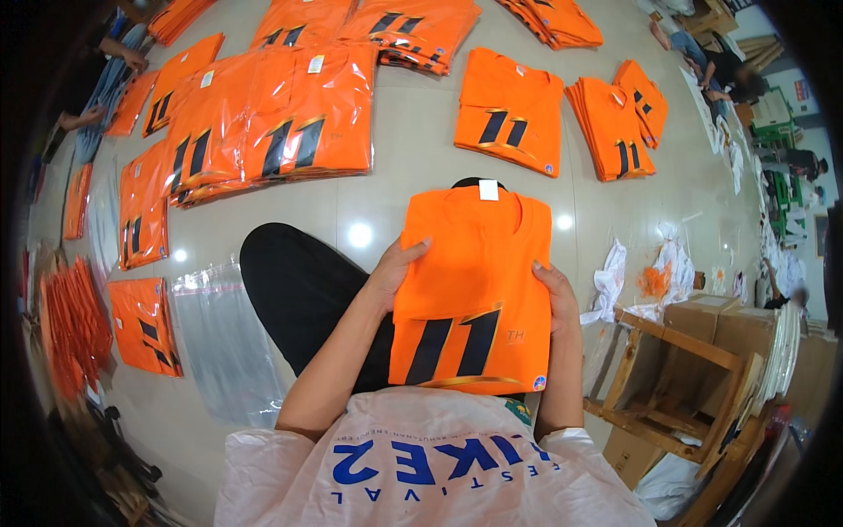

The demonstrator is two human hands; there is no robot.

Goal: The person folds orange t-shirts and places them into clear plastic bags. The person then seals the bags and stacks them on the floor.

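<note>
A folded orange T-shirt [471, 277] with a large dark printed number and a white neck tag is held up over my lap. My left hand [395, 270] grips its left edge, thumb on the front. On the right edge my right hand [555, 293] holds it the same way, fingers hidden behind the cloth. Clear plastic bags [224, 342] lie in a flat pile on the floor by my left knee. Ahead on the tiles rests a stack of unbagged folded orange T-shirts [510, 112].
Bagged orange shirts [309, 112] are stacked ahead on the left. More folded shirts [609, 128] lie ahead on the right. A wooden stool frame [678, 356] and cardboard boxes [744, 323] stand at my right. Another person's hand [135, 60] is at the far left.
</note>
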